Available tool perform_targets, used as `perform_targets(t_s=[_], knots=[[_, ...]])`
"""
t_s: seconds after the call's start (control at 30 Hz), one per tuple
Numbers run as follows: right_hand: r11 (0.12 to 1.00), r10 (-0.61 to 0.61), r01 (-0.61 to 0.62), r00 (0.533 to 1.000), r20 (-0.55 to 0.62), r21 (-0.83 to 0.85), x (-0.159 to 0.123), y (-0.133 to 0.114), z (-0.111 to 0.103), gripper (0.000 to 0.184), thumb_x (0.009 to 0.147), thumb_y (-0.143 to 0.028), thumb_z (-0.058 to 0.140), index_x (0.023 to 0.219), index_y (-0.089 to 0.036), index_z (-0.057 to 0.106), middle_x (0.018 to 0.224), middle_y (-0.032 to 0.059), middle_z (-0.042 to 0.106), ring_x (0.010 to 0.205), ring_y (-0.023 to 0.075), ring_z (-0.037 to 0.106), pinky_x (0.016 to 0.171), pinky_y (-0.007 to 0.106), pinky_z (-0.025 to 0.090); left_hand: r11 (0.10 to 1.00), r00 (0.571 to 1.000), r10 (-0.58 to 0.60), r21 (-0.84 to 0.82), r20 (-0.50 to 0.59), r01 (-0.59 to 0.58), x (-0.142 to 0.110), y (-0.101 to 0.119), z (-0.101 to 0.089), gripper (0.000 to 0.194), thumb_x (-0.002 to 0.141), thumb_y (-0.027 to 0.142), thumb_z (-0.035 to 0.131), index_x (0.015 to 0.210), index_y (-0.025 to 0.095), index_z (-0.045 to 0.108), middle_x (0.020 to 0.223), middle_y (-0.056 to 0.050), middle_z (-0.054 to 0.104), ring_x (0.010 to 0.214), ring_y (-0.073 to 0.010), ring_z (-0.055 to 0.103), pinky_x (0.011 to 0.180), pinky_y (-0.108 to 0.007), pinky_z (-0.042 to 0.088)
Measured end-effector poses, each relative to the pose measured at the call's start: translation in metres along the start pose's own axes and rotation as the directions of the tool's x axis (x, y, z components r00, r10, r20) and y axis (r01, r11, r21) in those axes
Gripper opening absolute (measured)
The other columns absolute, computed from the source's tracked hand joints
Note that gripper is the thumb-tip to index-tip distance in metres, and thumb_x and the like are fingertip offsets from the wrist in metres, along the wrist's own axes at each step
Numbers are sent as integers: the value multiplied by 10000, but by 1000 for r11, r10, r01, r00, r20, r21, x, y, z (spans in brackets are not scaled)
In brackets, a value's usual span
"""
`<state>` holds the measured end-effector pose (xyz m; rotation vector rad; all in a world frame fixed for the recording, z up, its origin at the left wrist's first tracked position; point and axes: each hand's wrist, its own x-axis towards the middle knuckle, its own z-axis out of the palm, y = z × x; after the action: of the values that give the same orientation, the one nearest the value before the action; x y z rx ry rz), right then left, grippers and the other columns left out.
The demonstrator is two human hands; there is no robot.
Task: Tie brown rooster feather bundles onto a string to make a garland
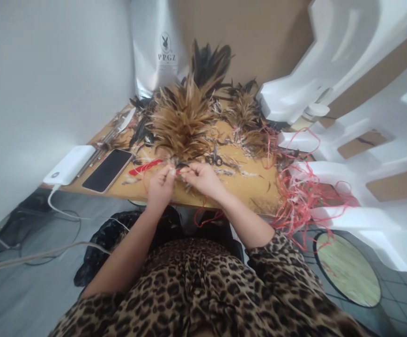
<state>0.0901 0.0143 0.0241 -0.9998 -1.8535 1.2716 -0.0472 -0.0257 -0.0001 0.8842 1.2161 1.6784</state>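
My left hand [161,183] is closed in a pinch at the front edge of the table, its fingertips on the end of a small dark feather [182,165]. Close beside it, my right hand [203,179] pinches a bit of red string [178,172]; the exact grip is partly hidden by the fingers. A thin strand hangs below the table edge under my right wrist. Just beyond both hands stands a large bunch of brown feathers [182,117], with dark tips at the back. A red strip [145,167] lies left of my left hand. Black scissors [215,157] rest behind my right hand.
On the left lie a phone [107,170] and a white power bank [70,164] with a cable. More feathers [243,110] are heaped at the back right. A tangle of red string [299,199] hangs by white foam pieces [347,173]. A round mirror-like disc [349,269] is lower right.
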Motion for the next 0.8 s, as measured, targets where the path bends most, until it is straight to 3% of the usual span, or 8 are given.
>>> perform_targets(t_s=[0.07, 0.17, 0.27, 0.37, 0.5, 0.57, 0.7, 0.8], knots=[[950, -123, 130, 992, 42, -285, 0, -14, -9, 176, 800, -285, 548, 756, -153, 658, 553, -22, 500, 504, 85, 382, 538, 231, 286, 975, 987, 135, 164, 83, -147, 1, 2, -5, 29, 702, 171, 703, 682, 166, 682, 676, -28, 628, 733, -161, 578, 670, -207, 442], [637, -236, 331, 943, 233, -696, 3, -39, -21, 197, 839, -236, 521, 760, -146, 677, 713, 53, 617, 611, 122, 484, 576, 258, 281, 849, 931, 274, 395, 240, -352, 2, -1, -12, 97, 763, 213, 634, 804, 177, 715, 789, -64, 684, 844, -211, 616, 799, -280, 468], [363, -183, 453, 891, 414, -814, 12, -60, -31, 231, 873, -239, 491, 811, -145, 692, 835, 93, 655, 683, 153, 534, 568, 268, 260, 648, 858, 267, 577, 439, -497, -1, -4, -17, 255, 838, 248, 521, 1009, 163, 690, 920, -94, 705, 901, -236, 635, 860, -350, 476], [260, -145, 533, 846, 513, -805, 27, -72, -38, 240, 883, -243, 480, 847, -147, 697, 888, 90, 662, 739, 164, 555, 580, 267, 265, 431, 834, 192, 719, 517, -545, -5, -1, -17, 356, 884, 270, 454, 1177, 132, 602, 1005, -130, 695, 918, -247, 647, 845, -366, 489], [307, -144, 514, 857, 495, -801, 50, -72, -42, 196, 840, -282, 554, 869, -168, 710, 888, 62, 674, 771, 157, 557, 629, 261, 283, 272, 849, 197, 805, 490, -528, -10, 3, -15, 371, 914, 327, 431, 1202, 122, 545, 958, -140, 694, 853, -260, 661, 738, -354, 508], [379, -154, 484, 873, 462, -788, 59, -68, -41, 180, 808, -304, 597, 854, -179, 718, 853, 43, 677, 766, 150, 555, 638, 257, 284, 219, 805, 249, 778, 539, -589, -10, 4, -16, 359, 926, 334, 416, 1187, 127, 552, 953, -140, 694, 850, -254, 662, 736, -348, 507], [483, -156, 443, 893, 423, -755, 69, -64, -40, 140, 749, -291, 658, 759, -167, 723, 734, 21, 662, 685, 127, 540, 619, 251, 292, 84, 648, 313, 659, 695, -747, -2, 4, -24, 354, 933, 298, 410, 1209, 147, 572, 957, -134, 704, 860, -234, 663, 788, -337, 496], [598, -122, 391, 907, 402, -700, 74, -64, -56, 97, 693, -236, 700, 668, -143, 716, 617, 1, 627, 600, 102, 518, 600, 241, 318, 34, 638, 317, 664, 702, -747, 5, 9, -35, 335, 919, 293, 442, 1175, 152, 606, 957, -135, 710, 842, -237, 665, 765, -334, 497]])
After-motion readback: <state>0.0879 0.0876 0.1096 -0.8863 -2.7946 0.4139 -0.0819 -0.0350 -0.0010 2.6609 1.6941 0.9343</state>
